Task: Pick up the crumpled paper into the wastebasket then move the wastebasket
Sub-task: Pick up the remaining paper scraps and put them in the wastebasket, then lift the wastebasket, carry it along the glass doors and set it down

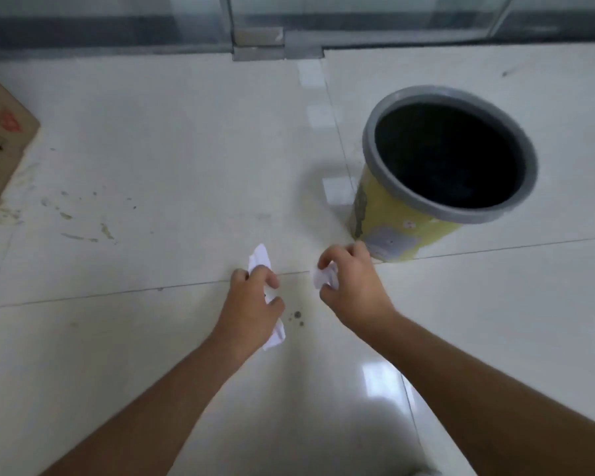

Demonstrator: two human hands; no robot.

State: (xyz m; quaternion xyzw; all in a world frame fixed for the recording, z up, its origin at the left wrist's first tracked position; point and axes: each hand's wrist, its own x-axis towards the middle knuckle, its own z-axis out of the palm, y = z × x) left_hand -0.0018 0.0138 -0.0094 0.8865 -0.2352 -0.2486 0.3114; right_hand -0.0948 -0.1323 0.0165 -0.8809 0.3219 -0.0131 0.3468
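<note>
My left hand (251,304) is closed around a long piece of white crumpled paper (260,257), whose ends stick out above and below the fist. My right hand (352,283) pinches a smaller white crumpled paper ball (323,277) between fingers and thumb. Both hands hover over the pale tiled floor, side by side. The wastebasket (392,231) stands upright just beyond my right hand; it is yellow with a pattern, has a grey rim (370,139) and a dark inside whose contents I cannot make out.
A brown cardboard box (0,142) lies at the left edge. A glass partition with a metal floor fitting (275,46) runs along the far side. Dirt marks (83,228) and small dark spots (298,316) dot the floor tiles.
</note>
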